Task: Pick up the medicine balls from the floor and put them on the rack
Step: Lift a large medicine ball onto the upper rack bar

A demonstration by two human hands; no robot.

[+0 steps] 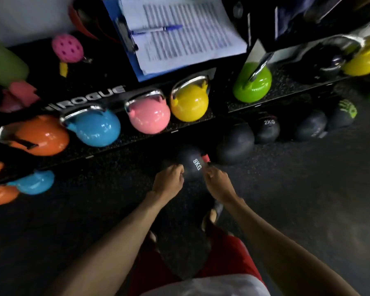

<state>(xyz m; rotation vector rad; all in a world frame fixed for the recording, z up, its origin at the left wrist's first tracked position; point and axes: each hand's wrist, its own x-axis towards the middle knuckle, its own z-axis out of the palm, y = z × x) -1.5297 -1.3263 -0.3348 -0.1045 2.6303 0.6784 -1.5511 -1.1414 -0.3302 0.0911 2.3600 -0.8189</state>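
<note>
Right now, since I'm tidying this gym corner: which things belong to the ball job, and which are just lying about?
Part of the job: 8 kg ball, gripped by the left hand and right hand; other dark balls; rack.
Just lying about: kettlebells, clipboard, pen, pink holed ball.

I see the black 8KG ball low before the rack, label up, just beside a bigger black ball.

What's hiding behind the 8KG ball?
Behind the 8KG medicine ball, to the right, sits a bigger black medicine ball. A small red thing peeks out between them, mostly covered, so I cannot tell what it is.
</note>
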